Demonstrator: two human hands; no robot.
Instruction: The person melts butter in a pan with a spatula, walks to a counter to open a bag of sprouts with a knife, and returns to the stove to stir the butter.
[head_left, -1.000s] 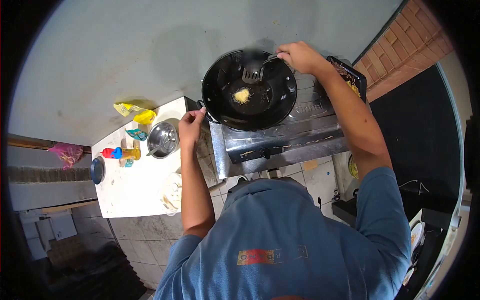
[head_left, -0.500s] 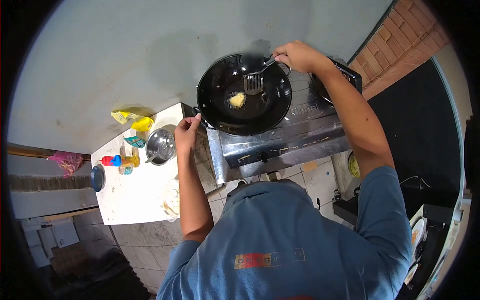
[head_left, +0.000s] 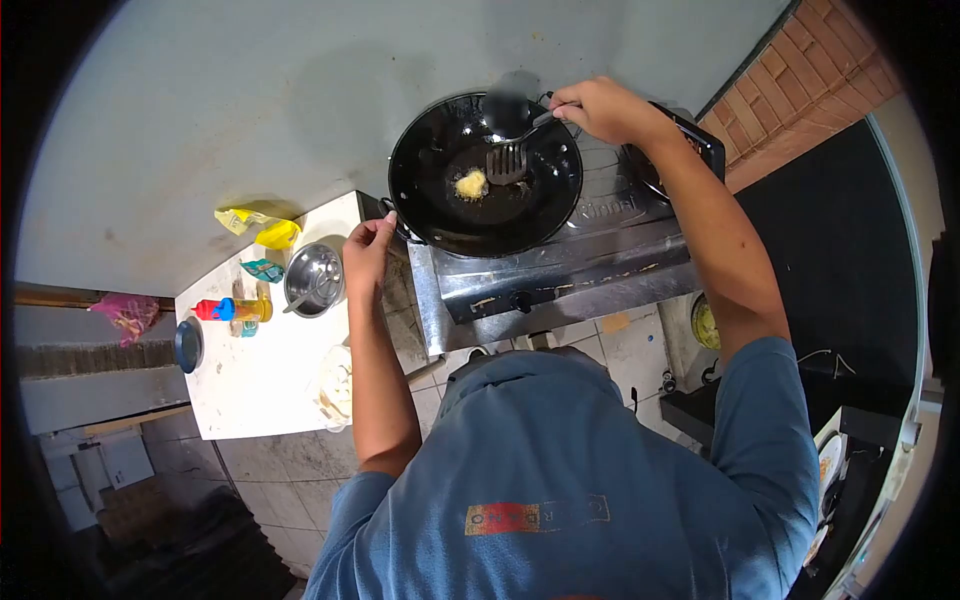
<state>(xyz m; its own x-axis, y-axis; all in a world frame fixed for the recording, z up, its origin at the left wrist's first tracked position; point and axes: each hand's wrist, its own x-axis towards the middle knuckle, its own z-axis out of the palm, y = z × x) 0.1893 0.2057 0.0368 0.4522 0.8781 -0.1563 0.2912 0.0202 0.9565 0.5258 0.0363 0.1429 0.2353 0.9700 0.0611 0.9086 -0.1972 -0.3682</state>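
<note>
A black wok (head_left: 485, 225) rests on the stove, dark and shiny inside. A small pale-yellow lump of food (head_left: 471, 184) sizzles near its middle. My left hand (head_left: 368, 245) pinches the wok's ear handle (head_left: 389, 208) at the left rim. With closed fingers, my right hand (head_left: 597, 107) grips the handle of a slotted spatula (head_left: 507, 163) from above the wok's right rim. The spatula's metal head is low in the wok, just right of the food and apart from it. A dark round blur hides part of the spatula's shaft.
Left of the stove (head_left: 580, 280), a white table (head_left: 260, 380) holds a metal bowl (head_left: 314, 280) with a spoon, a red-capped bottle (head_left: 232, 309), a yellow packet (head_left: 277, 234) and a tub of white pieces (head_left: 338, 385). Another pan (head_left: 645, 170) sits on the right burner. A wall stands behind.
The whole scene has shifted slightly upward in view. The spatula head sits slightly lower relative to the wok and food. Both hands keep their holds.
</note>
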